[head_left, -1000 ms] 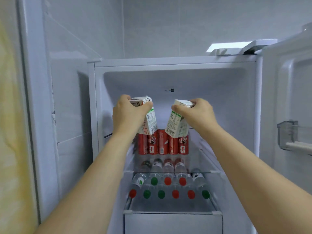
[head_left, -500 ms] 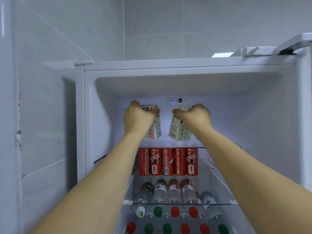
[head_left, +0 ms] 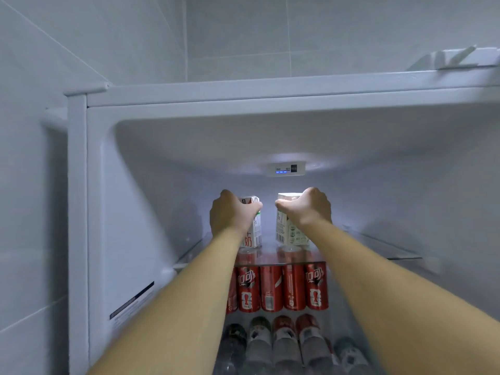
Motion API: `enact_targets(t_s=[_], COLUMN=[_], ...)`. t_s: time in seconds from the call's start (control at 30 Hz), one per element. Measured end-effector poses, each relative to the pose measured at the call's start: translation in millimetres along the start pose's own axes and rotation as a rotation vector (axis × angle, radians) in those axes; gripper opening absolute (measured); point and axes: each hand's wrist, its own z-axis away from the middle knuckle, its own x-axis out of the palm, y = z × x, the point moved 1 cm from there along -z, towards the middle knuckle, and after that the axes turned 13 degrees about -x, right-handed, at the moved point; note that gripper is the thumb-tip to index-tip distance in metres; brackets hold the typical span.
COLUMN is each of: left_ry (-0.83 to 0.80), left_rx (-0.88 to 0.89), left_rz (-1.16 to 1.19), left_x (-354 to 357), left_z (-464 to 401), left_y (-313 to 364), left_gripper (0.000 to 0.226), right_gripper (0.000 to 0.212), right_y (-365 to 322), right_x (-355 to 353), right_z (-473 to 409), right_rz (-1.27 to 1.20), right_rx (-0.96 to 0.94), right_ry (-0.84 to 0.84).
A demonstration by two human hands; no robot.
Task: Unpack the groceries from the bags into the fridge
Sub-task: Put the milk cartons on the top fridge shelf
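Both arms reach deep into the open fridge. My left hand grips the top of a small white milk carton with red print. My right hand grips the top of a second small white carton with green print. Both cartons stand upright side by side, a small gap apart, at the back of the top glass shelf. Their bases look to be on or just above the glass.
Below the glass shelf stands a row of red cans. Under those lie several clear bottles. A control panel with blue lights sits on the back wall. Tiled wall surrounds the fridge on the left and above.
Both hands have carried the cartons up and further into the fridge, from in front of the cans to the back of the top shelf. The cartons have gone from tilted to upright.
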Motion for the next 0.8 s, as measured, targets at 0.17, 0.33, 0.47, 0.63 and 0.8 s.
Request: enact_targets(t_s=[0.17, 0.33, 0.47, 0.63, 0.8], left_ry=[-0.023, -0.005, -0.007, -0.016, 0.014], left_rx=[-0.061, -0.111, -0.133, -0.196, -0.155], left_rz=[0.004, -0.066, -0.099, -0.107, -0.176], left_x=[23.8, 49.9, 64.0, 74.1, 83.0], left_z=[-23.4, -48.2, -65.6, -83.7, -93.8], left_y=[1.9, 6.4, 8.5, 12.7, 11.1], left_gripper=[0.038, 0.042, 0.049, 0.051, 0.047], right_gripper=[0.035, 0.056, 0.059, 0.064, 0.068], right_y=[13.0, 28.8, 33.8, 39.0, 46.4], right_x=[27.4, 51.5, 65.1, 74.0, 82.3], right_z=[-24.1, -47.1, -63.5, -81.2, -92.5], right_rz=[0.035, 0.083, 0.084, 0.048, 0.062], right_rx=[0.042, 0.069, 0.080, 0.148, 0.164], right_ry=[0.006, 0.045, 0.035, 0.013, 0.014])
